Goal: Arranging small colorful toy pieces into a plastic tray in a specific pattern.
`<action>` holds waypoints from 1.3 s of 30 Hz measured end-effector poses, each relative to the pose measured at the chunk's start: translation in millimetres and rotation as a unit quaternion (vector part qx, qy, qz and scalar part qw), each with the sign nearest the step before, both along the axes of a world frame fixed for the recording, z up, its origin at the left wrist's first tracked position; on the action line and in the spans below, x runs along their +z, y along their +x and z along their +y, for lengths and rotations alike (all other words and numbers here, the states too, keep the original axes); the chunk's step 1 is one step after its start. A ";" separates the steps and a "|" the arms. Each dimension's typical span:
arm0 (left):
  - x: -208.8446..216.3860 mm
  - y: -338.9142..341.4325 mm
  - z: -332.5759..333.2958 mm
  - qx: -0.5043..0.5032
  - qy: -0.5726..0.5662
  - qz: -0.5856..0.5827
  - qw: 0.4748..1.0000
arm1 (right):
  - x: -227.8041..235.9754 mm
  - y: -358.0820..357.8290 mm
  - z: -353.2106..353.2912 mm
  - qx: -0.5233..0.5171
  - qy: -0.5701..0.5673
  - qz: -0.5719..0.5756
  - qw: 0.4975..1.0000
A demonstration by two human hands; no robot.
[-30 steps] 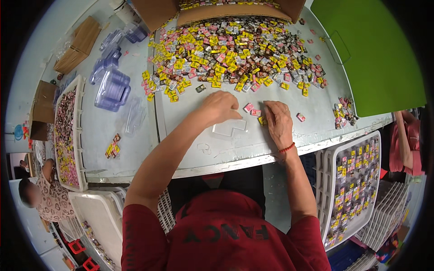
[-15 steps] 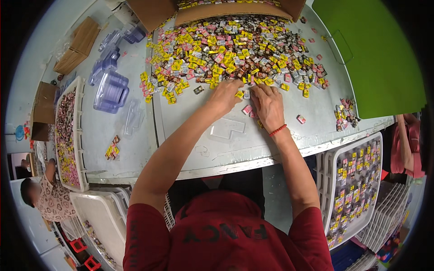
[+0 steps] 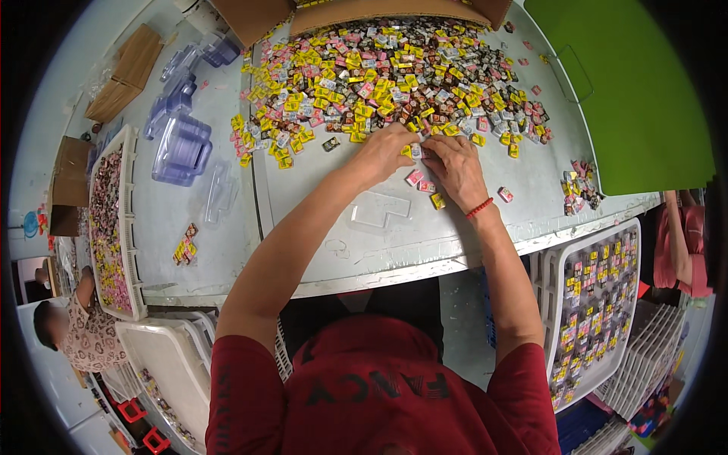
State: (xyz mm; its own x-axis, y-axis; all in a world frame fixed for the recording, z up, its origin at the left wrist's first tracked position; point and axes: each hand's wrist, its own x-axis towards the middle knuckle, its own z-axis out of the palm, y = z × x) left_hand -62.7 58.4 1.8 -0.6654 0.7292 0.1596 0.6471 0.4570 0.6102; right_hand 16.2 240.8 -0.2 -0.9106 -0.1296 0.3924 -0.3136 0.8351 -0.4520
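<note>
At the near edge of a wide heap of small printed blocks (image 3: 364,83), in yellow, pink, brown, black and white, my two hands almost meet. My left hand (image 3: 381,155) is closed, its fingertips against a small yellow block (image 3: 406,151). Beside that, my right hand (image 3: 457,168) has curled fingers at a small white block (image 3: 416,151); its fingertips are partly hidden. Just below the hands lie pink blocks (image 3: 415,177) and another yellow block (image 3: 437,201). A clear stepped plastic tray (image 3: 381,210) rests on the table below my left hand.
Clear plastic trays (image 3: 182,152) are stacked at left, by a white crate of blocks (image 3: 114,227). A cardboard box (image 3: 390,14) stands behind the heap, a green panel (image 3: 622,98) at right. A filled white crate (image 3: 595,315) sits below the table's right edge. People stand at both sides.
My right hand has shifted slightly right, uncovering pink blocks and a yellow one below it. My left hand stays near the heap's edge, fingers still at a yellow block.
</note>
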 end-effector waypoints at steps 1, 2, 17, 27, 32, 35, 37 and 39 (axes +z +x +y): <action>-2.3 -4.7 0.1 -0.019 -0.003 0.009 1.000 | -0.9 -0.2 -1.3 -0.006 -0.002 0.009 1.000; -0.5 -6.5 1.1 -0.038 -0.005 0.019 0.999 | -1.4 0.0 -1.4 -0.006 -0.003 0.006 1.000; 3.7 -2.9 -8.6 -0.043 -0.021 0.047 0.998 | -7.0 -5.3 -10.4 0.018 0.006 0.039 0.999; 59.5 39.7 -94.9 -0.009 -0.056 -0.143 0.988 | 29.1 50.4 -83.5 0.031 -0.074 0.011 0.997; 21.2 48.3 -110.3 -0.010 0.023 -0.082 0.996 | 8.6 49.9 -101.0 0.018 -0.033 0.020 0.999; 11.1 46.5 -108.9 -0.007 0.030 -0.012 0.999 | 4.7 50.8 -106.8 -0.007 -0.036 0.036 0.999; 8.2 43.9 -108.6 -0.011 0.013 0.090 0.996 | 5.7 49.6 -106.4 -0.011 -0.029 0.042 0.999; 3.8 41.6 -109.4 -0.018 0.036 0.126 0.991 | 5.2 49.2 -105.4 -0.014 -0.026 0.046 0.999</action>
